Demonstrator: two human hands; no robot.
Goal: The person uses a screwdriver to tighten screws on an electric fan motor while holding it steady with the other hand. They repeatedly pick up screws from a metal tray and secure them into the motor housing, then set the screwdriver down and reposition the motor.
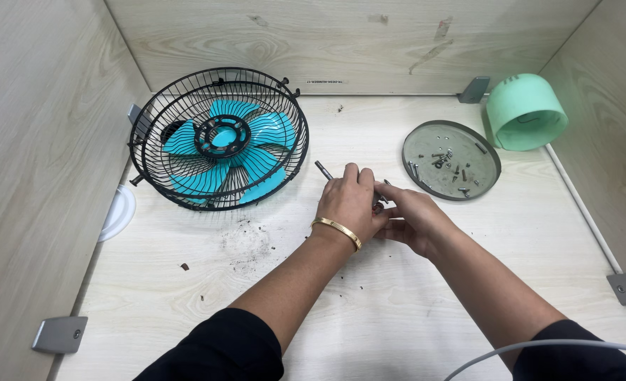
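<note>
Black sleeves (221, 349) are filling the near edge as I am watching both hands meeting mid-table. Left hand (348, 204) is curling closed around a slim metal tool (323, 170), whose tip is poking out to the far left. Right hand (412, 219) is pinching at something small against it, probably a screw, though the fingers are hiding it. Just beyond, a grey dish (482, 180) is keeping loose screws (441, 159) together within reach. Caged fan (220, 137) is lying flat far left, green housing (526, 111) far right.
</note>
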